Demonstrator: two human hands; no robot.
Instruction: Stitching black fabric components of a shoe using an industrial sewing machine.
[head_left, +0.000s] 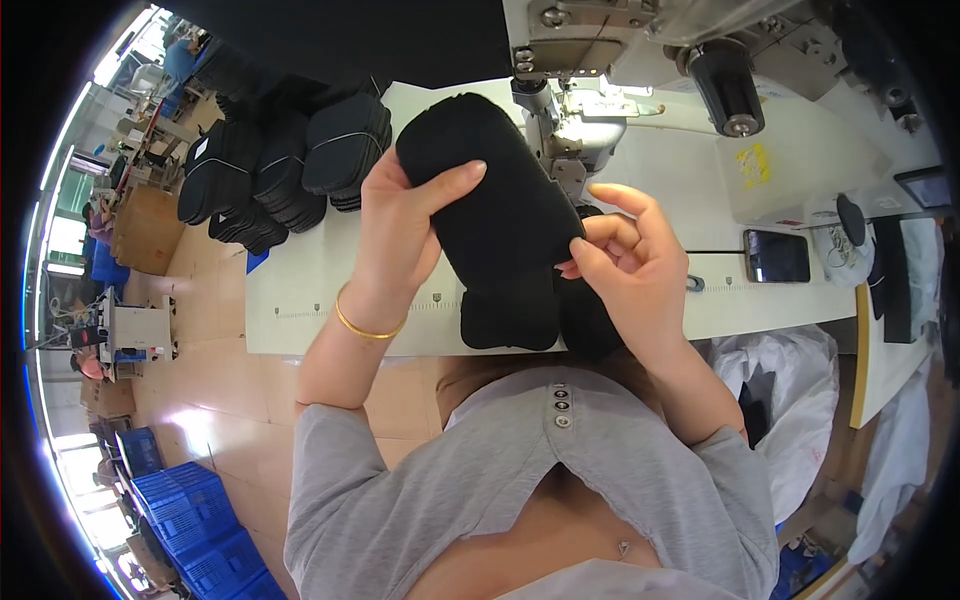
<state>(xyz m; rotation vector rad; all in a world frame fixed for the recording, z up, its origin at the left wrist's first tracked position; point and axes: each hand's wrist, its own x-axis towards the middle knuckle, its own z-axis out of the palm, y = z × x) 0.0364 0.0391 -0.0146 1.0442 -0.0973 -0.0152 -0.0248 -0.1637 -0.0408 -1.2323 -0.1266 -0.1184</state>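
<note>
I saw the left hand (400, 225) gripping the black fabric piece (490, 215) just in front of the sewing machine (570, 100), thumb across its face. The right hand (625, 265) pinched its right edge, remaining fingers loosely spread. Stacked black pieces (285, 165) lay left of the machine.

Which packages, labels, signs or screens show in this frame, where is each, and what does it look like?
Phone: flat on the white table right of the right hand; dark rectangular screen, unlit.
Yellow label: on the pale box under the sewing machine; small, irregular, yellow.
Second screen: far right table edge; dark rectangle, partly cut off.
Blue crates: on the floor, lower left; stacked, slotted plastic.
</note>
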